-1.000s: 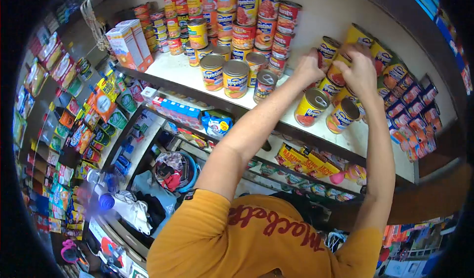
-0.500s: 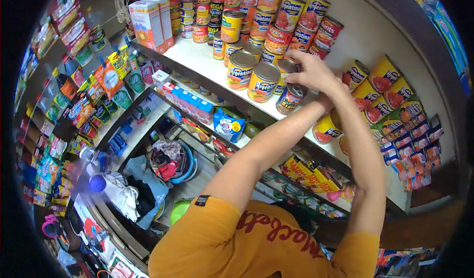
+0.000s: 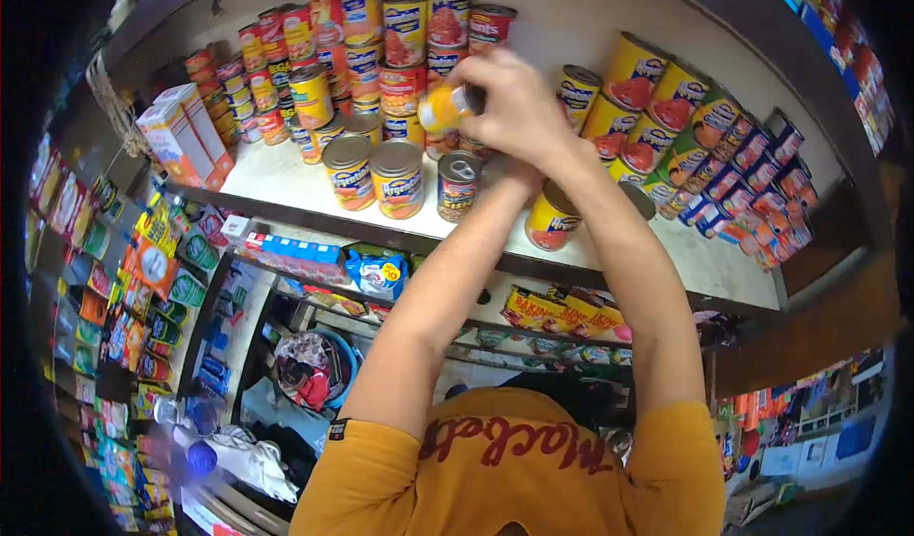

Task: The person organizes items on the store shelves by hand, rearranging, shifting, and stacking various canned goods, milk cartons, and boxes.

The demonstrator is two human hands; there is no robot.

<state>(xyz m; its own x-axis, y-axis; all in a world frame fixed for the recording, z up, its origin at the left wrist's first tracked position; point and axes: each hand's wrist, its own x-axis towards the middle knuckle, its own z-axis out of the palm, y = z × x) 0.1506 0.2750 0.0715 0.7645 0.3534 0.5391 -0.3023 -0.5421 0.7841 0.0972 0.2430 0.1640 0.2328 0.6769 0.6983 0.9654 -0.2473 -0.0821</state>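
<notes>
My right hand (image 3: pixel 509 103) is closed around a small yellow can (image 3: pixel 444 109), held tilted above the shelf (image 3: pixel 305 188) with its label blurred. My left forearm (image 3: pixel 455 269) reaches up beneath the right one; the left hand is hidden behind the right wrist. Below the held can stands a small pull-tab can (image 3: pixel 458 191). To its left are two wide Argentina cans, one (image 3: pixel 397 182) beside the other (image 3: pixel 349 174). A yellow can (image 3: pixel 552 218) stands at the shelf edge, right of my left forearm.
Stacked cans (image 3: pixel 362 22) line the back wall, and more yellow cans (image 3: pixel 633 74) are stacked at the right. Orange-and-white boxes (image 3: pixel 181 136) stand at the shelf's left end. Baking soda boxes (image 3: pixel 562 313) and a blue packet (image 3: pixel 378 274) sit on lower shelves.
My right hand has lifted the small yellow can off the shelf and tilted it. The view has turned, so the shelf appears further left and more level.
</notes>
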